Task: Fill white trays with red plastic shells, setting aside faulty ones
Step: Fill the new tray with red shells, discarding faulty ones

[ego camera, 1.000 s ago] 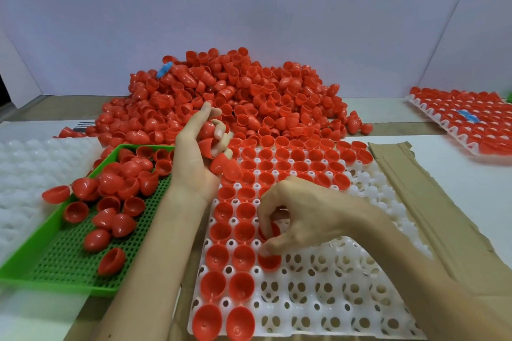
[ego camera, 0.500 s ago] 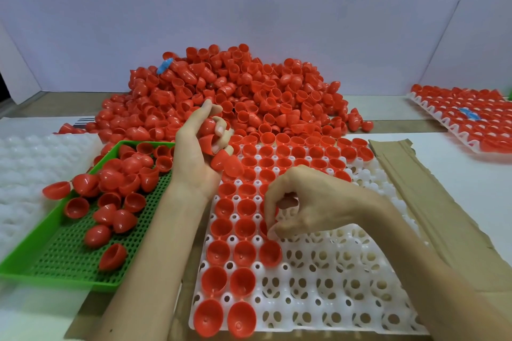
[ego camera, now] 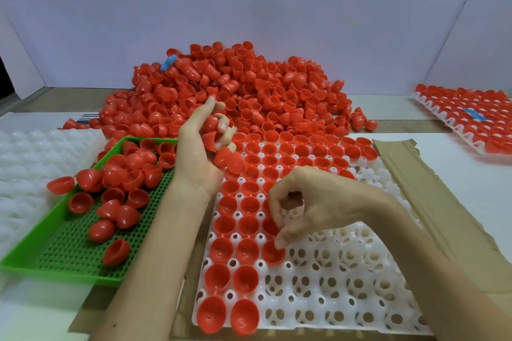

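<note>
A person's right hand (ego camera: 313,202) curls over the white tray (ego camera: 346,285), its fingertips (ego camera: 279,242) down among the red shells of the third column, the thumb at the rim of one seated shell (ego camera: 273,253). Whether the fingers pinch a shell or only touch one cannot be told from the head camera. The left hand (ego camera: 198,155) hovers over the tray's far left corner, gripping a clutch of spare shells (ego camera: 230,162) in its curled fingers.

Close to half of the tray looks filled: the far rows are full across, the two left columns run down to the near edge, and the third column stops at the right hand. The cups to the right and nearer the camera stand bare.

Supply is no worry: a large pile of shells (ego camera: 249,97) lies on the tabletop (ego camera: 471,188) just beyond the tray, with a small blue piece (ego camera: 168,62) on top. To the left a green tray (ego camera: 69,275) holds loose shells, probably the rejects. A filled tray (ego camera: 454,130) sits far right, blank white trays (ego camera: 27,174) far left, and a strip of cardboard (ego camera: 443,202) lies beside the work.
</note>
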